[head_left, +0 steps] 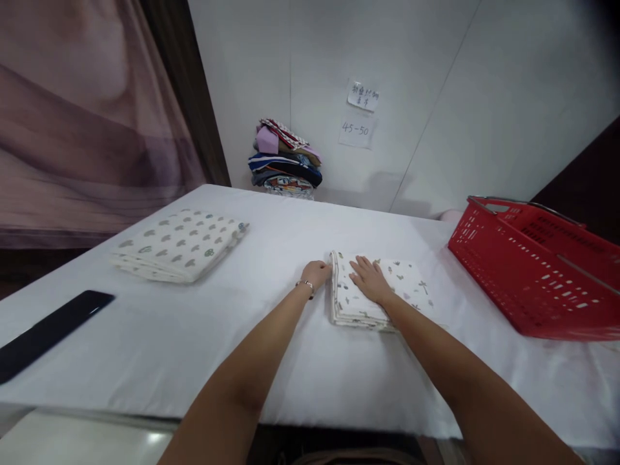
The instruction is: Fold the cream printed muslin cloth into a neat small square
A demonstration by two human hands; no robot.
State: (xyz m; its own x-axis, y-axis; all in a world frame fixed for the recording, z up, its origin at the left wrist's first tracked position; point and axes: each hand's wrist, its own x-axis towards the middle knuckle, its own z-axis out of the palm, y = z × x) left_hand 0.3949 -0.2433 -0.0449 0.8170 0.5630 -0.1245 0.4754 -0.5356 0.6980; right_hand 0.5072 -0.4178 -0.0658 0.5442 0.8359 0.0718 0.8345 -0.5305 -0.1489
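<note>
A folded white cloth with small plant prints point(407, 284) lies on the white-covered table point(290, 349), right of the middle. My right hand point(369, 279) rests flat on top of it with the fingers spread. At the cloth's left edge is my left hand point(317, 274), its fingers closed together against the folded layers, with a bracelet on the wrist. A second folded white cloth with grey and green prints point(181, 245) lies farther left, away from both hands.
A red plastic basket point(537, 271) stands on the table at the right. At the left front lies a black flat object point(48, 332). A stack of folded fabrics point(285, 161) is beyond the far edge, near a wall with paper notes point(357, 129).
</note>
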